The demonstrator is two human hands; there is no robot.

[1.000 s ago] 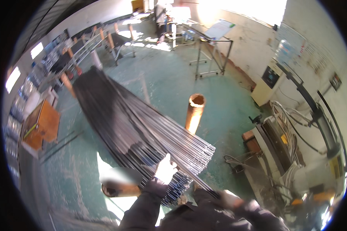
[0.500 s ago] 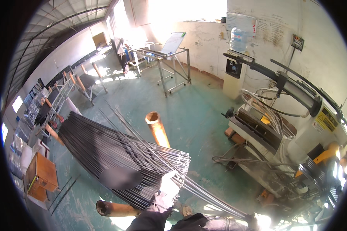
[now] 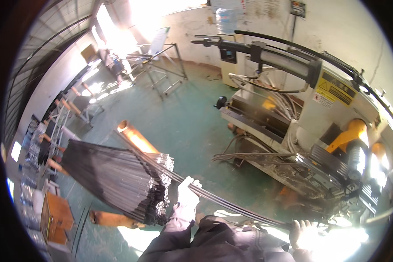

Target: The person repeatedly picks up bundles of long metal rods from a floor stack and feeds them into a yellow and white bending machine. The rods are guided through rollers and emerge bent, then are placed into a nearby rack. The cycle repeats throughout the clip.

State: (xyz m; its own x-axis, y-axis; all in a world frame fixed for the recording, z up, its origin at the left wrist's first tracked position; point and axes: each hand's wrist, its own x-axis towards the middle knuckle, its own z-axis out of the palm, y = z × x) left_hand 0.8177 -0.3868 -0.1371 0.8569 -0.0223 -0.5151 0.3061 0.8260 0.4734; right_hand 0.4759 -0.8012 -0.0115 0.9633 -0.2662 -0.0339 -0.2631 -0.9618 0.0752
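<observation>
Left hand (image 3: 187, 193): around thin dark rods (image 3: 233, 203), beside the rod pile's (image 3: 107, 174) right edge
Right hand (image 3: 302, 234): gripping these rods, farther right
Brown tubes (image 3: 137, 137): at the pile's far and near edges
Floor (image 3: 194, 111): green

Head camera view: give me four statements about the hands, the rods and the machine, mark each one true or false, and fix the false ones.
1. The left hand holds several long thin grey metal rods. True.
2. The right hand is gripping an orange-brown tube. False: it is on the held rods, farther right than the left hand.
3. A large fan-shaped pile of dark metal rods lies to the left of the left hand. True.
4. The large pale metal machine stands to the left of the pile. False: it stands to the right.
</observation>
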